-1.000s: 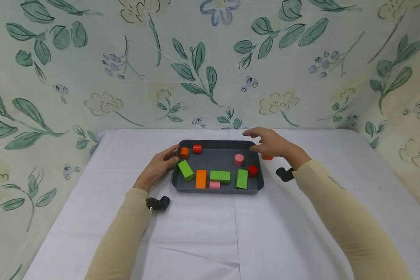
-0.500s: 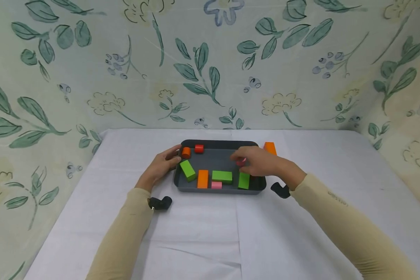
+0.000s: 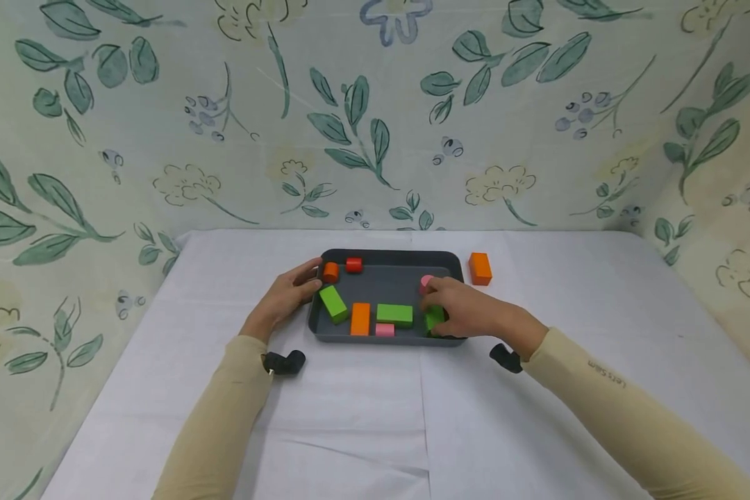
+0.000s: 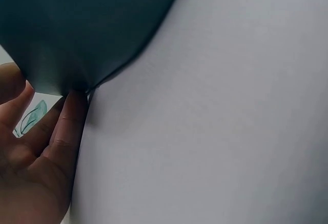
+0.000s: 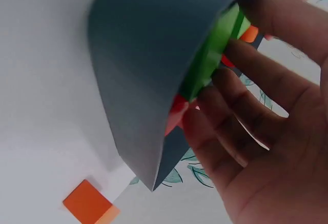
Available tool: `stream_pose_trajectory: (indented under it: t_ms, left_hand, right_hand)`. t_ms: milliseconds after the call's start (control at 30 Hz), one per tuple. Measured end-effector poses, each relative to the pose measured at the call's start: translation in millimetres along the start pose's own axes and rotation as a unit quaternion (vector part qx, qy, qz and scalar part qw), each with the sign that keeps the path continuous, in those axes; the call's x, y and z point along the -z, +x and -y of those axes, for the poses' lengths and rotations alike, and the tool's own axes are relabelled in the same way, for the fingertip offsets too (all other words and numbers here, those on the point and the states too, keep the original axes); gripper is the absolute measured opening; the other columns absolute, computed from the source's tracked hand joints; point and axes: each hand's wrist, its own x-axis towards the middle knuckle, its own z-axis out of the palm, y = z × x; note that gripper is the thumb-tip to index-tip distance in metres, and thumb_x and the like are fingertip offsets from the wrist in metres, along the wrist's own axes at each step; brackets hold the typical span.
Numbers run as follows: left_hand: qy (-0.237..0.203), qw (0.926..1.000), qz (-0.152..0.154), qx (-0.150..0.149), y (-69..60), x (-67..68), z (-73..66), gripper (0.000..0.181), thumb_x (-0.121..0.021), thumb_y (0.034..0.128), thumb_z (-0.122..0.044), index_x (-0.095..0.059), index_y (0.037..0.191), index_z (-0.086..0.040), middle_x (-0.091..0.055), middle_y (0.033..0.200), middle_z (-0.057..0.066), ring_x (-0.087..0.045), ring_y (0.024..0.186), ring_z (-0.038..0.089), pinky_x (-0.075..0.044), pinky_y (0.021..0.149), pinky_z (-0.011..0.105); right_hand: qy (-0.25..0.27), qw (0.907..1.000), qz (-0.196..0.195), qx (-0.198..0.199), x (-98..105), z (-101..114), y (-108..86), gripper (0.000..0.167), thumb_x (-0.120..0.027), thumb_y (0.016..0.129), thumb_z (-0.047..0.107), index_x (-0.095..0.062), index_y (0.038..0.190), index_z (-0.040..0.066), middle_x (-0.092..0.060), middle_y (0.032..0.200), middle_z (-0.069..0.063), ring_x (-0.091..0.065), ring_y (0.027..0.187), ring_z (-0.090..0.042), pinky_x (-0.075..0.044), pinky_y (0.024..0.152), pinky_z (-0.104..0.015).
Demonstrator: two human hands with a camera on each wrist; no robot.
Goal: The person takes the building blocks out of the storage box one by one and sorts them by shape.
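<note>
A dark grey tray [image 3: 381,278] holding several coloured blocks lies on the white table. My left hand [image 3: 287,290] grips its left side; in the left wrist view the thumb reaches over the rim while the other fingers [image 4: 72,116] touch the outer wall. At the tray's right end, my right hand [image 3: 465,305] pinches a green rectangular block [image 3: 433,318], partly covering it. The right wrist view has the fingers [image 5: 233,80] along this green block [image 5: 207,60], with a red piece [image 5: 177,112] beside it. A pink cylinder [image 3: 426,282] sits just beyond the fingers.
Inside the tray are a tilted green block [image 3: 333,304], an orange block [image 3: 360,319], a flat green block [image 3: 394,315], a pink piece [image 3: 385,330], an orange cylinder [image 3: 330,272] and a red cylinder [image 3: 353,264]. Another orange block [image 3: 480,269] lies outside, right of the tray.
My right hand has come from the tray's far right corner, over the pink cylinder, down to the green block near the front. My left hand has stayed on the tray.
</note>
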Motion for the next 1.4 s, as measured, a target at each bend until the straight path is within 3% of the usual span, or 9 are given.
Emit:
stream_pose_trajectory:
  t_ms: [167, 333, 467, 567, 767, 1033, 1400]
  left_hand:
    - [0.001, 1.0, -0.001, -0.002, -1.2, 1.2, 1.3, 0.061, -0.055, 0.1004, -0.02, -0.033, 0.155, -0.032, -0.026, 0.165, 0.01, -0.031, 0.151, 0.03, -0.034, 0.122, 0.046]
    - [0.004, 0.9999, -0.001, -0.013, 0.3, 1.1, 3.9, 0.06, -0.055, 0.1007, -0.02, -0.032, 0.156, -0.031, -0.026, 0.165, 0.011, -0.031, 0.151, 0.03, -0.035, 0.121, 0.047]
    - [0.009, 0.9997, 0.003, -0.022, 2.0, -0.4, 3.9, 0.06, -0.055, 0.1008, -0.021, -0.033, 0.156, -0.03, -0.026, 0.165, 0.012, -0.031, 0.151, 0.031, -0.034, 0.122, 0.047]
    - [0.008, 0.9997, 0.004, -0.021, 1.9, -0.6, 3.5, 0.06, -0.055, 0.1009, -0.021, -0.033, 0.156, -0.031, -0.026, 0.165, 0.012, -0.032, 0.151, 0.03, -0.035, 0.121, 0.046]
    - [0.011, 0.9998, -0.001, -0.015, -0.3, 1.3, 2.5, 0.061, -0.055, 0.1004, -0.022, -0.032, 0.156, -0.032, -0.026, 0.165, 0.012, -0.033, 0.15, 0.031, -0.035, 0.121, 0.047]
    - [0.015, 0.9996, 0.009, -0.023, 0.6, -0.1, 2.2, 0.062, -0.055, 0.1007, -0.023, -0.03, 0.156, -0.031, -0.026, 0.165, 0.013, -0.031, 0.151, 0.033, -0.033, 0.122, 0.048]
    - [0.022, 0.9996, 0.002, -0.018, -0.2, 0.3, 1.5, 0.062, -0.055, 0.0999, -0.023, -0.031, 0.156, -0.031, -0.027, 0.165, 0.013, -0.032, 0.15, 0.032, -0.035, 0.121, 0.048]
  right_hand:
    - [-0.019, 0.9997, -0.004, -0.018, -1, 0, 2.8, 0.054, -0.078, 0.081, 0.014, -0.061, 0.132, 0.006, -0.052, 0.139, -0.012, -0.048, 0.123, -0.029, -0.053, 0.104, -0.042]
    - [-0.035, 0.996, 0.039, -0.073, -2, -1, 6.0, 0.072, -0.08, 0.08, 0.016, -0.049, 0.145, 0.008, -0.05, 0.145, -0.017, -0.048, 0.122, -0.03, -0.053, 0.103, -0.045]
    - [-0.026, 0.9944, 0.05, -0.089, -5, -5, 6.8, 0.077, -0.079, 0.082, 0.016, -0.043, 0.149, 0.008, -0.051, 0.147, -0.017, -0.049, 0.125, -0.031, -0.046, 0.111, -0.053]
    - [-0.01, 0.9967, 0.034, -0.073, -6, -8, 6.4, 0.074, -0.078, 0.083, 0.016, -0.044, 0.149, 0.006, -0.052, 0.147, -0.016, -0.05, 0.126, -0.03, -0.043, 0.113, -0.054]
    - [0.013, 0.9991, -0.011, -0.038, -1, -11, 4.2, 0.069, -0.075, 0.082, 0.013, -0.047, 0.146, 0.005, -0.052, 0.143, -0.014, -0.056, 0.113, -0.025, -0.054, 0.103, -0.044]
    - [0.056, 0.9955, -0.063, -0.042, 12, -19, -1.7, 0.071, -0.075, 0.082, 0.01, -0.047, 0.146, 0.007, -0.05, 0.14, -0.015, -0.055, 0.114, -0.031, -0.057, 0.096, -0.045]
    - [0.083, 0.991, -0.096, -0.043, 23, -37, -5.8, 0.069, -0.075, 0.08, 0.004, -0.048, 0.144, 0.003, -0.056, 0.133, -0.014, -0.057, 0.111, -0.028, -0.057, 0.095, -0.049]
